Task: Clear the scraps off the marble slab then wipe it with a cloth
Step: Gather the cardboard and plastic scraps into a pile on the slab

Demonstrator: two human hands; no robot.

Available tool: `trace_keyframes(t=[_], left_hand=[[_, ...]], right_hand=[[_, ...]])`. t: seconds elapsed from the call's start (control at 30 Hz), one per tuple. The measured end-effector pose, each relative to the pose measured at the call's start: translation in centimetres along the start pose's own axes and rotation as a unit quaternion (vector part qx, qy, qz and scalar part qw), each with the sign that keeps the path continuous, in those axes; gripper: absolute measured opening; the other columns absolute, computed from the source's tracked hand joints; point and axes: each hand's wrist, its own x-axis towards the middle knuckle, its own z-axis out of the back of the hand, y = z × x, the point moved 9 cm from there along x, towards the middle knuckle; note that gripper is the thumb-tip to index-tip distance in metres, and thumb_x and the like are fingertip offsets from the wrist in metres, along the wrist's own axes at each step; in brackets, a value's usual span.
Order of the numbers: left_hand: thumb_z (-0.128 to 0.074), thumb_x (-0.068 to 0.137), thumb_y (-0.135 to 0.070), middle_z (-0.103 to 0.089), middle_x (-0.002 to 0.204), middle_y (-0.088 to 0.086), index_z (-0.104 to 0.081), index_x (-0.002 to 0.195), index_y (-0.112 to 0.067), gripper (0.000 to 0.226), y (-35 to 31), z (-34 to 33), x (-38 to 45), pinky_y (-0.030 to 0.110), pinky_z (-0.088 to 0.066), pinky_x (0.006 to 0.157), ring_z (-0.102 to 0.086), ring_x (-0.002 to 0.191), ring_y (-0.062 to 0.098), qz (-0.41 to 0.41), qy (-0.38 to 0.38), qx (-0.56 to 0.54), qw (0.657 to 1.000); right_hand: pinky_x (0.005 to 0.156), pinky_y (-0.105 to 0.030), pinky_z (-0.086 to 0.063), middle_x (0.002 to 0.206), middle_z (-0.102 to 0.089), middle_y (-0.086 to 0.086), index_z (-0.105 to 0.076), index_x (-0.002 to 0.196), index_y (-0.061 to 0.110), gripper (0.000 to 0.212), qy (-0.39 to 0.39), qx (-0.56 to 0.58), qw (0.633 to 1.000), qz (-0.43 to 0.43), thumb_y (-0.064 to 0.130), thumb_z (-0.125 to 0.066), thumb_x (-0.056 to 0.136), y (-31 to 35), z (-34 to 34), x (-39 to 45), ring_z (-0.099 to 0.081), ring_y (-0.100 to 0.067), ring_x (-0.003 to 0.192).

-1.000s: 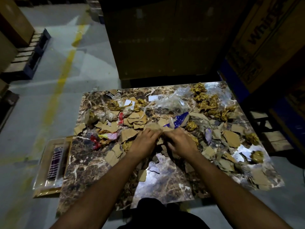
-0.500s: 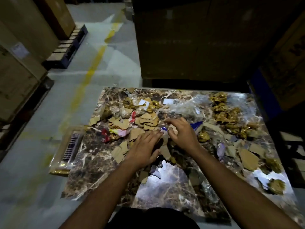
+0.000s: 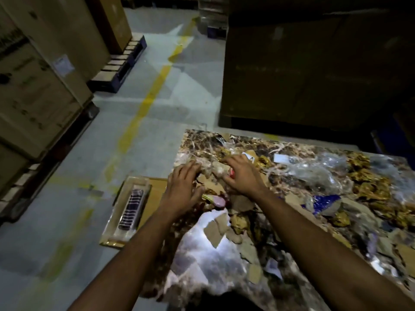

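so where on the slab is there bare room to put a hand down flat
The clearest bare patch on the marble slab is the shiny near-left area, bordered by the left forearm and the cardboard scraps. The far-left corner strip is also fairly bare. It is crowded around both hands, and rightward through the clear plastic and gold wrappers.

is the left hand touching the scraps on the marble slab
Touching. The head view shows the left hand lying with spread fingers on the scraps at the marble slab's left edge.

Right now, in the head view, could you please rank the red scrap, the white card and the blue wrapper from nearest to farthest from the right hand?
1. Red scrap: under the right hand.
2. White card: farther back, right.
3. Blue wrapper: far right.
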Motion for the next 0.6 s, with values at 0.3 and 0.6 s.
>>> trace_keyframes(t=[0.3,0.6], left_hand=[[-0.03,0.092,-0.065,-0.028,0.162,0.008,-0.028,0.157,-0.025,0.077,8.8,-1.2,8.7,0.05,-0.027,0.117,-0.024,0.145,0.028,0.011,0.055,-0.067,0.996],[-0.032,0.092,-0.078,0.002,0.17,0.007,-0.008,0.159,-0.041,0.08,9.6,-9.3,11.6,0.055,-0.008,0.124,0.002,0.155,0.03,0.017,0.237,-0.036,0.971]], right_hand=[[0.116,-0.055,-0.031,0.163,-0.029,-0.01,-0.043,0.148,0.026,0.065,0.084,-0.091,0.985,-0.123,0.053,-0.059,0.091,-1.8,-4.8,11.0,-0.026,-0.037,0.146],[0.115,-0.074,-0.008,0.171,0.005,-0.011,-0.006,0.159,0.046,0.091,0.187,-0.115,0.951,-0.217,0.078,-0.051,0.087,-5.5,-11.0,11.4,0.002,-0.047,0.154]])
